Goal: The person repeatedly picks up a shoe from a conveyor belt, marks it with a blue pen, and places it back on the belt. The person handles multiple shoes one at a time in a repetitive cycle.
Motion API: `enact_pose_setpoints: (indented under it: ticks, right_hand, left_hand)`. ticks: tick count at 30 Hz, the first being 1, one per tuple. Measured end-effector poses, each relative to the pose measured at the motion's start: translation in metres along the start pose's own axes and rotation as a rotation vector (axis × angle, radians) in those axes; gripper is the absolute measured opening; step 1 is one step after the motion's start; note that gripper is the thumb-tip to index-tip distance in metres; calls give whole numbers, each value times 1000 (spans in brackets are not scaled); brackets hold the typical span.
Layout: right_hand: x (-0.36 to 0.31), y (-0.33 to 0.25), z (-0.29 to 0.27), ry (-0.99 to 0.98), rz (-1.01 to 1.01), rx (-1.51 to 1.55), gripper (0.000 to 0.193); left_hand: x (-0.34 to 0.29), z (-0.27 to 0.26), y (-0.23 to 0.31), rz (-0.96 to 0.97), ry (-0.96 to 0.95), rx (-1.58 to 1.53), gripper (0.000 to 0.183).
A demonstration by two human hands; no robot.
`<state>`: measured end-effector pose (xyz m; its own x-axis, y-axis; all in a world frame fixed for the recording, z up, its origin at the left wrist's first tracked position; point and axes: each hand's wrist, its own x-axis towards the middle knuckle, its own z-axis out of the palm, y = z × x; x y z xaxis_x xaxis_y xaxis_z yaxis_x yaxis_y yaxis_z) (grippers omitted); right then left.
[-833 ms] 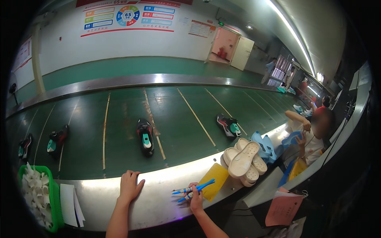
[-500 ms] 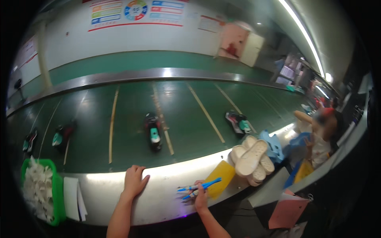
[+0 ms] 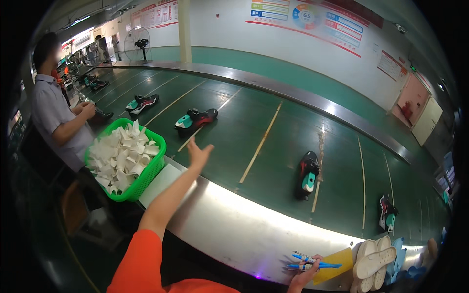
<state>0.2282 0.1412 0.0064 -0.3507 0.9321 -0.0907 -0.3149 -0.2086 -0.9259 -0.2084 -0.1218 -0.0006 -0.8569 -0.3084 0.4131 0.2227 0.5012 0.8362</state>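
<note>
Reaching out over the green conveyor belt (image 3: pixel 254 122), my left hand (image 3: pixel 199 154) is open, fingers spread, with nothing in it. It is nearest to a black, red and teal shoe (image 3: pixel 195 121), which lies just beyond the fingertips. Low in the view, my right hand (image 3: pixel 304 279) is closed around slim blue-and-white pen-like tools (image 3: pixel 305 266) above the metal ledge. Beside that hand lies a yellow sheet (image 3: pixel 337 265). Further similar shoes sit spaced along the belt, one (image 3: pixel 308 175) at middle right and another (image 3: pixel 388 215) at far right.
A green basket (image 3: pixel 146 183) full of white curved pieces stands left of my left arm. Cream shoe-shaped forms (image 3: pixel 375 262) are piled on the metal ledge (image 3: pixel 220 219) at the right, beside light blue ones (image 3: pixel 394 259). Another person (image 3: pixel 61 107) stands at the belt's far left.
The view has swung left. My left hand has come off the metal ledge and stretched out over the belt toward a shoe. The right hand still holds the blue tools.
</note>
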Motion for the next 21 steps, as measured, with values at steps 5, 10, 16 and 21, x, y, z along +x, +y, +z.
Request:
enact_pose_setpoints:
  ticks: [5,10,16,21]
  right_hand:
    - [7,17,-32,-37,140,-162,29]
    - [2,23,-51,-95,-518,-1245,35]
    - [5,23,-46,-140,-650,-1319,33]
    - [9,26,-33,21,153,-294,36]
  left_hand:
    - [101,-2,-63,-341,234,148,108]
    - [103,14,-54,-378,118,36,88]
    - [88,48,-71,127,154,-21,87]
    - [53,57,-38,79,93,118,63]
